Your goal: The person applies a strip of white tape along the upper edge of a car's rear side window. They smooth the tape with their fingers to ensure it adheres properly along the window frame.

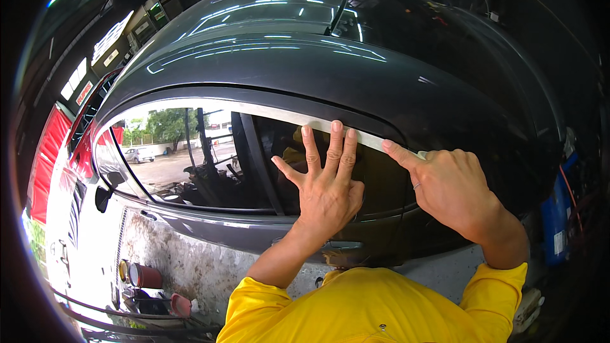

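A dark grey car (254, 57) stands in front of me, side on. Along the upper edge of its side windows runs a narrow pale strip (279, 114), which looks like tape. My left hand (327, 187) lies with fingers spread over the dark rear window (286, 152), its fingertips on the strip. To its right, my right hand (454, 187) stretches its index finger along the strip's rear end. The other fingers are curled, and a bit of the strip shows beside the index knuckle. The right thumb and palm are hidden. A ring is on the right hand.
The wing mirror (103, 199) juts out at the car's front left. On the stained floor at lower left stand a dark red bucket (145, 275) and a pink container (181, 305). A blue object (559, 216) stands at the right. A red car (82, 152) is beyond.
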`<control>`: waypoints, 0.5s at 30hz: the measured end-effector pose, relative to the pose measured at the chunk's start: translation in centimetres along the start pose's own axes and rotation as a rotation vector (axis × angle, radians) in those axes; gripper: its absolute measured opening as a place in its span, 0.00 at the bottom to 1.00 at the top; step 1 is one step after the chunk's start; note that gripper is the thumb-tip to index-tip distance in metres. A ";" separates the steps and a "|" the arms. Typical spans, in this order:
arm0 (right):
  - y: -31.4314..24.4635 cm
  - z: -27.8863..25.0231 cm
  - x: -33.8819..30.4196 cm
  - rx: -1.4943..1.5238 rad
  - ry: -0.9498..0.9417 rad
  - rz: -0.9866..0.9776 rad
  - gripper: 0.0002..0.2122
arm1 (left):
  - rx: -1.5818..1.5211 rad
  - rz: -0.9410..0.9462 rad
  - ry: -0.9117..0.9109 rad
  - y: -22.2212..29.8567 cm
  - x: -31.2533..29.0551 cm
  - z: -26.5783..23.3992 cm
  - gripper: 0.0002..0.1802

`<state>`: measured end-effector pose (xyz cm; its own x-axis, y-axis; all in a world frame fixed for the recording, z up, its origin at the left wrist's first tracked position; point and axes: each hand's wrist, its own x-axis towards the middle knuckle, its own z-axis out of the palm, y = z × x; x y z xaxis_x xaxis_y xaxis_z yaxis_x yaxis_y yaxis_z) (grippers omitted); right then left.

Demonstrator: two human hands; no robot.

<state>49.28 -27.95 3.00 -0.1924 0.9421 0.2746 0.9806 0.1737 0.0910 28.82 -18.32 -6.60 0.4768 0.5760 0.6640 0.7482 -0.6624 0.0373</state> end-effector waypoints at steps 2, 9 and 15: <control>-0.2 -0.3 0.0 -0.007 -0.027 0.015 0.31 | -0.004 0.006 -0.007 0.2 0.0 0.0 0.52; -0.2 0.0 -0.1 -0.018 -0.010 0.011 0.30 | -0.015 0.025 -0.012 1.1 -0.1 0.2 0.51; 0.0 0.1 0.0 0.001 -0.001 -0.002 0.29 | -0.062 0.007 -0.022 2.1 -0.3 0.4 0.51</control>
<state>49.26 -27.92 2.94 -0.1946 0.9420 0.2735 0.9802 0.1763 0.0902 30.40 -19.67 -7.02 0.4924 0.5816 0.6475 0.7155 -0.6941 0.0794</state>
